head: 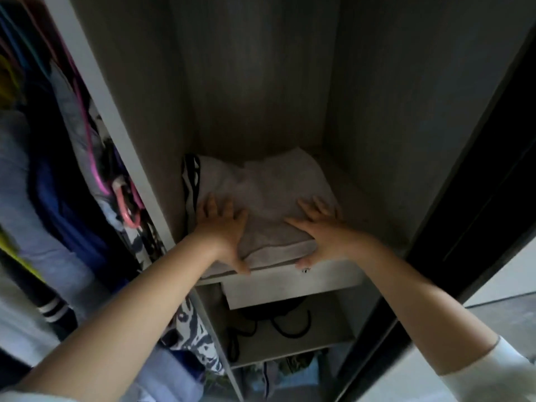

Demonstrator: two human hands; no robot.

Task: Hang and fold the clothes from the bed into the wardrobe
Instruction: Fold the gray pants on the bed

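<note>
— So, what sits at the shelf's (356,278) front edge?
— Folded pale garments (269,198), filling its left and middle; bare room along the right wall. Left hand (223,227) and right hand (322,230) press flat on top, fingers spread, thumbs curled over the front fold.
— Further left?
— Hanging clothes (58,169) on pink hangers (127,210).

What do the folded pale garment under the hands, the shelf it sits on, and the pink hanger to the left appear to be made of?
Folded garment: soft matte cloth, likely cotton knit; it creases and sags under the left hand and right hand.
Shelf: seemingly laminated board with pale matte woodgrain; flat faces, square front edge.
Pink hanger: probably plastic; smooth, slightly glossy, uniformly coloured curved bar.
</note>
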